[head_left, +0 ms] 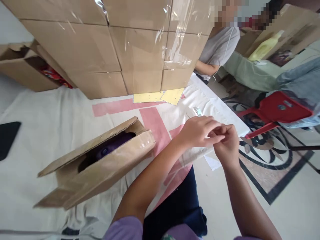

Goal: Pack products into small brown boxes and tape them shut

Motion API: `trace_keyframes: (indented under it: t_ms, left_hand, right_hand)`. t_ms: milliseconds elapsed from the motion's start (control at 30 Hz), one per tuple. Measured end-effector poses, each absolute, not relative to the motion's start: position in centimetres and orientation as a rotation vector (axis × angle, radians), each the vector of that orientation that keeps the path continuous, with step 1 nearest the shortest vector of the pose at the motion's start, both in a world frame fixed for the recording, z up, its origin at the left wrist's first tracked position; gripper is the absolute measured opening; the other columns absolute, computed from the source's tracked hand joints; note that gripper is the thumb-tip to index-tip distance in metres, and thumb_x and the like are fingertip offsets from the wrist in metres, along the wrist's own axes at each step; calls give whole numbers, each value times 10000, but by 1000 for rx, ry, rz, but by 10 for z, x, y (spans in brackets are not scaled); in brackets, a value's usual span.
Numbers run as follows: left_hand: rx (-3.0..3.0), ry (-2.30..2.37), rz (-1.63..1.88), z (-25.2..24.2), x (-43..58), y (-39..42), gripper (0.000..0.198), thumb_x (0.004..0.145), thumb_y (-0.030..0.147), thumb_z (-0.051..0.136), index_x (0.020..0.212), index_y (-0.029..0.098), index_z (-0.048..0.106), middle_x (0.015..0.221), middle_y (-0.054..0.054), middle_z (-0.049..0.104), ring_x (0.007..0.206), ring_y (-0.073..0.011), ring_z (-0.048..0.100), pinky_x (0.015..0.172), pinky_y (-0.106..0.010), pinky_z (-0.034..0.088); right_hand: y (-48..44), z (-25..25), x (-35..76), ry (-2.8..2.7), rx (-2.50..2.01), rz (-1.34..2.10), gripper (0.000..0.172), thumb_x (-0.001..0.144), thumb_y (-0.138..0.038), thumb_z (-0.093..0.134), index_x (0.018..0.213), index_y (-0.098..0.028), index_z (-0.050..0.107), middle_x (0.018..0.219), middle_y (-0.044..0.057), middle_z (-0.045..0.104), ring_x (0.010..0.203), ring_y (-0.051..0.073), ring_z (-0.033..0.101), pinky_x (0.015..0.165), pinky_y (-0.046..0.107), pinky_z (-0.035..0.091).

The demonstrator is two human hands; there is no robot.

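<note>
My left hand [198, 130] and my right hand [226, 143] meet over the table's near right edge, fingers curled and pinched together. Whatever they pinch is too small or hidden to name. A small clear shiny scrap [197, 111], perhaps tape, lies just beyond my left hand on the cloth. To the left, an open cardboard box [100, 166] lies on its side with something dark purple [110, 146] inside.
A tall stack of taped cardboard cartons [112, 46] stands at the back of the cloth-covered table [50, 126]. Yellow sheets [160, 96] lie at its foot. Another open box [27, 66] sits far left. A person in grey [220, 50] sits behind; a red stool [277, 110] stands right.
</note>
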State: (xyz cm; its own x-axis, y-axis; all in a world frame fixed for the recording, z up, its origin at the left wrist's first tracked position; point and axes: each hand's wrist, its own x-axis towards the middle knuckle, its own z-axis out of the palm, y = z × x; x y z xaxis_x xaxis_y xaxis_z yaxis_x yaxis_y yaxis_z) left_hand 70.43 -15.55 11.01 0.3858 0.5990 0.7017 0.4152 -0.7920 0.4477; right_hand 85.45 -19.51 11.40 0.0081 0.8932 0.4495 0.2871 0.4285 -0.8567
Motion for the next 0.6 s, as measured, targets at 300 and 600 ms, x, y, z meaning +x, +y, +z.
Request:
trace_keyframes:
  t_ms: [300, 600]
  left_hand:
    - [2671, 1607, 1448, 100, 604, -314, 109, 960, 151, 597, 981, 219, 680, 846, 10, 756, 726, -127, 655, 639, -306, 422]
    - [2092, 1986, 2045, 115, 571, -384, 167, 943, 84, 583, 1039, 217, 614, 872, -22, 682, 767, -139, 650, 647, -261, 515]
  right_hand:
    - [-277, 84, 781, -1821, -766, 1121, 270, 930, -170, 607, 888, -277, 363, 928, -12, 616, 705, 151, 609, 631, 313, 508]
    - [-259, 117, 723, -2092, -556, 447, 637, 877, -362, 720, 1441, -279, 436, 1528, 144, 511, 1460, 384, 448, 1130, 627, 438]
